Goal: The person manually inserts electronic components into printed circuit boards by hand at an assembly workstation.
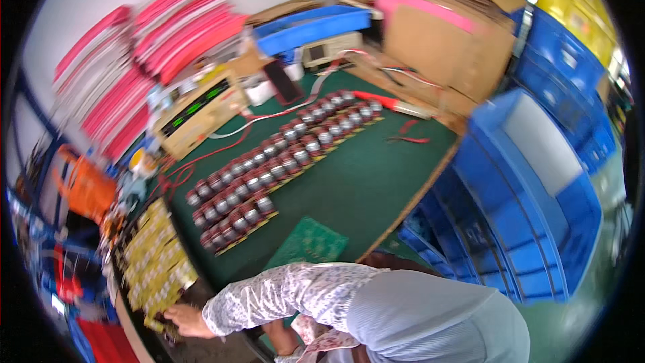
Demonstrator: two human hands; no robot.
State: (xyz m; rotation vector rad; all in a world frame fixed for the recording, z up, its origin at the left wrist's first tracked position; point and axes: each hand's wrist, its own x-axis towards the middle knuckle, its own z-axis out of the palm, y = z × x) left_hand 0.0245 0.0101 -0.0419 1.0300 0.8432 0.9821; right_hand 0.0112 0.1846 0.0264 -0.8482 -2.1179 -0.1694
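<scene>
My right hand point(189, 320) reaches across to the lower left, its arm in a white flowered sleeve point(269, 296). Its fingers are bent together at the edge of a small yellow board point(154, 323) and seem to pinch it. Beside it lies a dark tray point(178, 228) filled with rows of yellow boards point(154, 255) carrying small pale parts. My left hand point(281, 338) shows only partly below the right sleeve; its fingers are hidden. On the green mat point(363, 181) stand long rows of dark red and silver round parts point(269, 161) on yellow strips. A green circuit board point(310, 240) lies nearer me.
At the back stand a beige meter with a lit display point(201, 111), a dark phone point(283, 83) and a blue bin point(312, 29). Pink and white sheets point(181, 27) are stacked behind. Blue crates point(531, 195) and cardboard point(437, 47) flank the table's right. Red-handled tweezers point(410, 139) lie at right.
</scene>
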